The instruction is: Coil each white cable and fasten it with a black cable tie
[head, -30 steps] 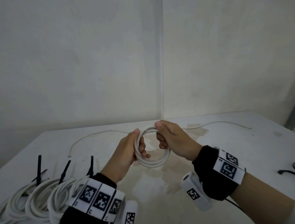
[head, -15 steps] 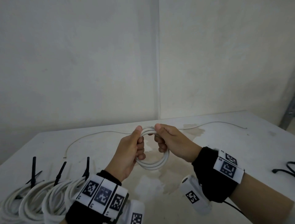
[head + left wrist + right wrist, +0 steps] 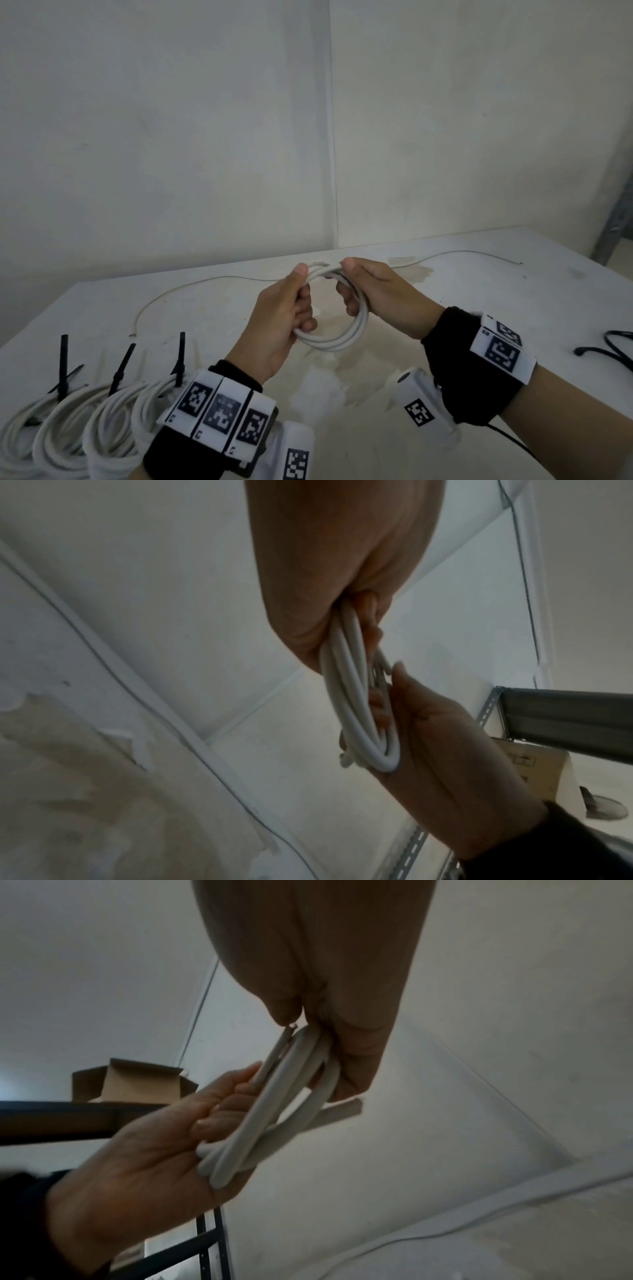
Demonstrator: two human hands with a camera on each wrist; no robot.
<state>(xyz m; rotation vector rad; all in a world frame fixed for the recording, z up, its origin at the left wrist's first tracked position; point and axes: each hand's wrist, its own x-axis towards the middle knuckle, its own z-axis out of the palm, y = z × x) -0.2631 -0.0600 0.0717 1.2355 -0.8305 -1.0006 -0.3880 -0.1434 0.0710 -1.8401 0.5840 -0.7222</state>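
A white cable coil [image 3: 346, 337] of a few loops hangs in the air above the table [image 3: 496, 308], held between both hands. My left hand [image 3: 291, 308] grips its left side, thumb on top. My right hand [image 3: 363, 284] grips the top right of the coil with fingers curled through the loop. The left wrist view shows the coil [image 3: 359, 723] running from my left hand down into the right hand [image 3: 421, 731]. In the right wrist view the coil [image 3: 274, 1110] has a loose cable end [image 3: 339, 1114] sticking out beside the right thumb. No tie is on this coil.
Three finished coils [image 3: 85, 418] with upright black cable ties [image 3: 121, 363] lie at the near left. A thin wire [image 3: 212, 282] lies along the table's far side. A black cable [image 3: 609, 346] lies at the right edge. A metal shelf with a cardboard box [image 3: 133, 1083] stands nearby.
The hands have drawn together at the top of the coil, the left thumb now over it. The coil has been raised slightly.
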